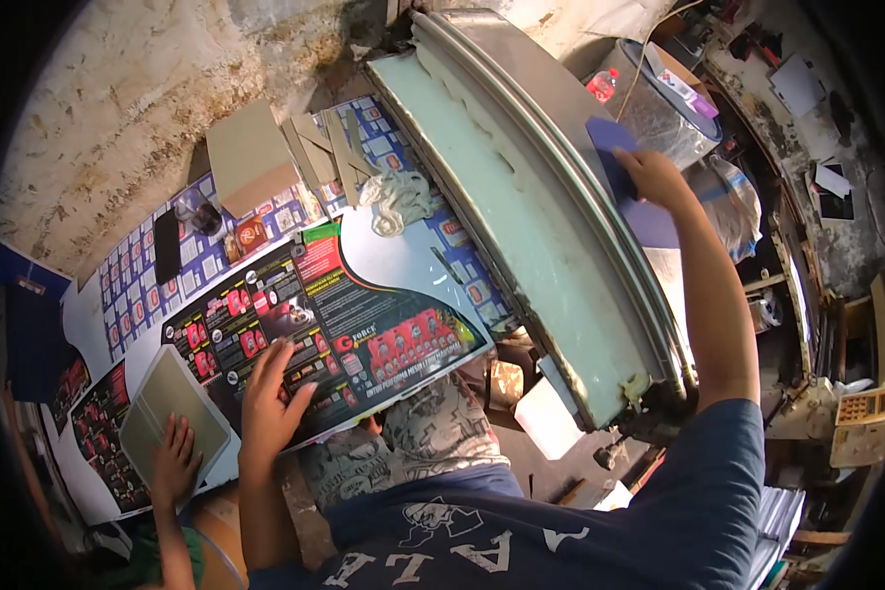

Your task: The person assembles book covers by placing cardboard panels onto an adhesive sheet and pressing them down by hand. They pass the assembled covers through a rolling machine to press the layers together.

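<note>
My left hand lies with its fingers stretched out on a dark glossy printed sheet that covers the worktable. At the right, my right hand closes on the edge of a flat blue sheet, which rests over the far side of a long curved metal machine. The fingertips under the blue sheet are partly hidden. Left of my left hand, a co-worker's hand lies on a stack of grey-green boards.
A block of brown board, a crumpled pale cloth, a black phone and a glass stand toward the wall. Beyond the machine is a plastic-wrapped drum with a red-labelled bottle. An orange abacus-like rack sits far right.
</note>
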`<state>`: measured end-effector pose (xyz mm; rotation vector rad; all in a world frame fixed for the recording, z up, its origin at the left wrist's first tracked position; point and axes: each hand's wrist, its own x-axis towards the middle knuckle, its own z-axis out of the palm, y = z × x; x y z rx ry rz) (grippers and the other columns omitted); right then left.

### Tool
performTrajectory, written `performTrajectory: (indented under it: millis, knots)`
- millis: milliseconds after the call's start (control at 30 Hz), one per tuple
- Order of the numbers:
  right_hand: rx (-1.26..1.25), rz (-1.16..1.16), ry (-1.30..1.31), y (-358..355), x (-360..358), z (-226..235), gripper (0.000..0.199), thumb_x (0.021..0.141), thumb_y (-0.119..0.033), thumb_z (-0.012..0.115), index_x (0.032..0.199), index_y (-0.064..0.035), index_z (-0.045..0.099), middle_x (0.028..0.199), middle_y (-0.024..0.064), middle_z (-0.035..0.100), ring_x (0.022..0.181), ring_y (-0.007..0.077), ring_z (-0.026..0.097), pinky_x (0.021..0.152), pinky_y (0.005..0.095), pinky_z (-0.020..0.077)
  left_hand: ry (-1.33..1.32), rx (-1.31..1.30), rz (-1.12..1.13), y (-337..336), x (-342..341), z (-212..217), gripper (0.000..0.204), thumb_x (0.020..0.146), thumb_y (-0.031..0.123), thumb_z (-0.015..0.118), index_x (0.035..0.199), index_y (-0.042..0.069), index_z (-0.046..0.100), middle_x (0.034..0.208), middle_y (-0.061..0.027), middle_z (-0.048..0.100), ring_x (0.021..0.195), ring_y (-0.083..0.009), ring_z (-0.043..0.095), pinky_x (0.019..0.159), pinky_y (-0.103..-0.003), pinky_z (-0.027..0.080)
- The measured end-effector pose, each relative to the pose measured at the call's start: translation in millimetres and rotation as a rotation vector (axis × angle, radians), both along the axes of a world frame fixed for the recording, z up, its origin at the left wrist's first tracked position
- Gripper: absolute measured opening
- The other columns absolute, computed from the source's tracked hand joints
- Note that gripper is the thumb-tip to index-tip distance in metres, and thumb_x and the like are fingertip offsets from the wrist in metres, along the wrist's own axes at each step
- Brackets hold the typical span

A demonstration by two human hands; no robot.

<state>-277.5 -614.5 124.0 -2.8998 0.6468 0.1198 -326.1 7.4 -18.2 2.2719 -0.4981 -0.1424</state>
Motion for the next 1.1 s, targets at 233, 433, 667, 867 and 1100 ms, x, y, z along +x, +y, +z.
performTrajectory:
  millis: [233,433,667,867,1100]
  knots:
    - [-0.042,-0.13,0.015,-61.5,-12.6,-54.1,0.106,0.087,-0.084,0.044,0.164,-0.0149,0.019,0.169,0.0212,0.013,0.157,0.0378,0.009,0.125,0.0517,0.0126,-0.045,-0.186,-0.086,-54.5,19.3,-13.4,0.052,0.087,0.01,0.076,0.135,0.0,0.06,0.132,-0.0193,0.061,0.121,-0.0312,0.061,0.103,-0.038,0.048]
    - [-0.032,-0.196,0.221,23.2,8.1,-36.5,0.111,0.085,-0.092,0.03,0.165,-0.0203,0.003,0.171,0.0162,-0.003,0.158,0.0353,-0.004,0.121,0.0659,0.0064,0.158,-0.501,-0.348,-247.0,41.6,30.5,0.037,0.092,0.016,0.075,0.123,-0.001,0.066,0.107,-0.0125,0.07,0.088,-0.0179,0.068,0.078,-0.031,0.055]
    - [0.018,-0.266,0.191,36.7,1.7,-38.6,0.112,0.084,-0.091,0.034,0.165,-0.019,0.005,0.171,0.0164,-0.004,0.158,0.0375,-0.004,0.119,0.0701,0.0069,0.63,-0.665,-0.206,-365.4,39.5,40.8,0.033,0.093,0.024,0.073,0.11,-0.003,0.066,0.083,-0.0067,0.068,0.066,-0.0139,0.063,0.063,-0.027,0.05]
    - [0.02,-0.274,0.2,38.4,1.1,-35.9,0.113,0.084,-0.091,0.033,0.165,-0.018,0.004,0.171,0.0168,-0.005,0.157,0.0375,-0.004,0.119,0.0709,0.0059,0.894,-0.852,-0.079,-383.5,34.2,42.5,0.024,0.091,0.021,0.073,0.104,0.003,0.065,0.083,-0.002,0.065,0.066,-0.0106,0.059,0.056,-0.026,0.044]
    - [0.02,-0.269,0.201,39.0,3.4,-37.5,0.114,0.083,-0.092,0.032,0.165,-0.0179,0.004,0.171,0.0165,-0.005,0.157,0.0374,-0.005,0.118,0.0711,0.0066,1.086,-0.871,-0.047,-383.9,39.9,37.5,0.019,0.089,0.022,0.076,0.097,0.009,0.065,0.078,0.0022,0.06,0.06,-0.0071,0.05,0.048,-0.024,0.035]
